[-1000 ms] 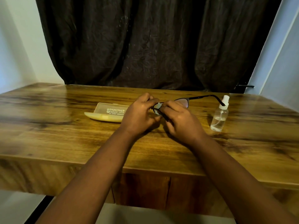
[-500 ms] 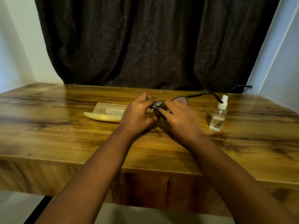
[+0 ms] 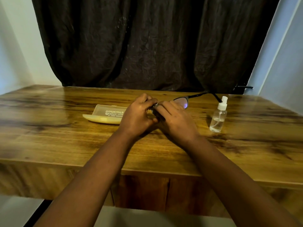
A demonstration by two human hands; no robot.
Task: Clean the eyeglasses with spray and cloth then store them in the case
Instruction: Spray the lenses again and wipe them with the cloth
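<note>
Both hands meet over the middle of the wooden surface (image 3: 49, 141), fingers curled in. Left hand (image 3: 137, 118) pinches a small bit of grey cloth (image 3: 155, 105) against the near lens area of the eyeglasses (image 3: 182, 102); only a sliver of cloth shows between thumb and fingers. Right hand (image 3: 175, 122) grips the frame, fingers wrapped over it, so the left part of the glasses is hidden. Uncovered lens sticks out past the right hand's knuckles, dark rim, purple glint on it. One temple arm runs back and right, its hooked tip ending just beside the spray nozzle. Glasses appear held up off the surface; cannot tell if any part touches it. Clear spray bottle (image 3: 218, 117) with white pump stands upright to the right of the hands, apart from them. Translucent case (image 3: 106, 114) lies open left of the hands, lid flat with printed text, partly hidden behind the left hand. Dark curtain (image 3: 147, 43) hangs behind.
</note>
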